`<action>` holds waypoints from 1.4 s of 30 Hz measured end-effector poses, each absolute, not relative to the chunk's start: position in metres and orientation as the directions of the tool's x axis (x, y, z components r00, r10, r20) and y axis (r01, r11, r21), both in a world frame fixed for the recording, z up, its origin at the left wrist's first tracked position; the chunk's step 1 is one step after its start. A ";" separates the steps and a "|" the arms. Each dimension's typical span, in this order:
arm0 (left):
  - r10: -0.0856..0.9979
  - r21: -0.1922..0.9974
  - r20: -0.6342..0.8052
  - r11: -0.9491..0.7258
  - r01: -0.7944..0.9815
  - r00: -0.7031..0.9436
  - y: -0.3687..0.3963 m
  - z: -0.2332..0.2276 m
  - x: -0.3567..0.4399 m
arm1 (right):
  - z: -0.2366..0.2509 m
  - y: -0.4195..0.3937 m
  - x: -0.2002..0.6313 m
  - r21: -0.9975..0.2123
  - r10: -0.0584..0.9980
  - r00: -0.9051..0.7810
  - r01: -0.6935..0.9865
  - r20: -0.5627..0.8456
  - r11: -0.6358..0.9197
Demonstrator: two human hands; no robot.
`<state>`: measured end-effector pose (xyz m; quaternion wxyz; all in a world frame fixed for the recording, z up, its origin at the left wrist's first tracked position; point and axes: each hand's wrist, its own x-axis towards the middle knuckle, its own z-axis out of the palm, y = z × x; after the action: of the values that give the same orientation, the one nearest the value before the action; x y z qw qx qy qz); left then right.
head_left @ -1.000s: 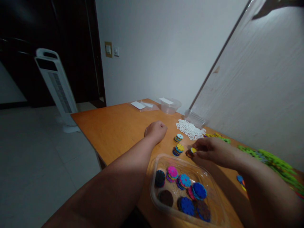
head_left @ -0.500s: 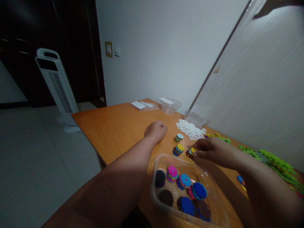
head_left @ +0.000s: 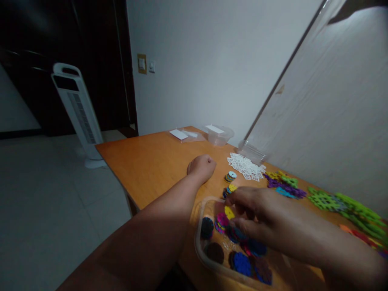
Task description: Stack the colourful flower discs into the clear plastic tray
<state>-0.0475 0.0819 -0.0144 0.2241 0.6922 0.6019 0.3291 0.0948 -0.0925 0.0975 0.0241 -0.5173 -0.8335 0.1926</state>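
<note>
My left hand (head_left: 202, 167) rests on the table in a closed fist, with nothing seen sticking out of it. My right hand (head_left: 254, 208) is over the clear plastic container (head_left: 202, 258), its thumb and fingers closed around a stack of notched plastic discs with a yellow one (head_left: 229, 212) on top. Other disc stacks stand inside the container: a black one (head_left: 207, 227), a pink-topped one (head_left: 222, 220), a brown one (head_left: 215, 253) and a blue one (head_left: 241, 263). Just beyond the rim, a yellow-topped stack (head_left: 231, 188) is partly covered by my fingers. A small white-topped stack (head_left: 230, 176) stands behind it.
White lattice pieces (head_left: 247, 166) lie beside a clear tray (head_left: 251, 152). Along the wall are purple pieces (head_left: 281, 185) and green pieces (head_left: 357, 210). A clear tub (head_left: 218, 137) and a flat bag (head_left: 189, 136) sit at the far table edge. A tower fan (head_left: 79, 113) stands left.
My right hand has carried the yellow-topped disc stack from the table leftward and toward me, over the container. The left fist stays on the table. The view has shifted slightly.
</note>
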 end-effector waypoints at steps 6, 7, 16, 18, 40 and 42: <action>0.982 0.708 0.178 -0.170 0.685 0.059 0.083 -0.015 -0.047 | 0.087 -0.093 0.089 -0.296 0.851 -0.500 0.847 -0.160 0.442; 0.983 0.706 0.175 -0.167 0.688 0.059 0.083 -0.015 -0.047 | 0.088 -0.094 0.090 -0.299 0.849 -0.502 0.846 -0.165 0.442; 0.984 0.706 0.168 -0.157 0.691 0.052 0.081 -0.013 -0.046 | 0.096 -0.066 0.134 -0.368 0.927 -0.373 0.868 -0.042 0.333; 0.984 0.704 0.172 -0.152 0.694 0.041 0.081 -0.013 -0.046 | 0.089 -0.051 0.156 -0.330 0.951 -0.309 0.900 -0.020 0.286; 0.981 0.701 0.187 -0.166 0.693 0.047 0.080 -0.014 -0.048 | 0.062 -0.031 0.179 -0.355 0.944 -0.277 0.913 -0.178 0.201; 0.981 0.701 0.187 -0.172 0.692 0.053 0.081 -0.015 -0.049 | 0.072 -0.036 0.177 -0.356 0.944 -0.290 0.908 -0.156 0.220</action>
<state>-0.0485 0.0813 -0.0146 0.2200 0.6916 0.6048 0.3279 0.1773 -0.0357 0.0716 0.0470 -0.5940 -0.7796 0.1928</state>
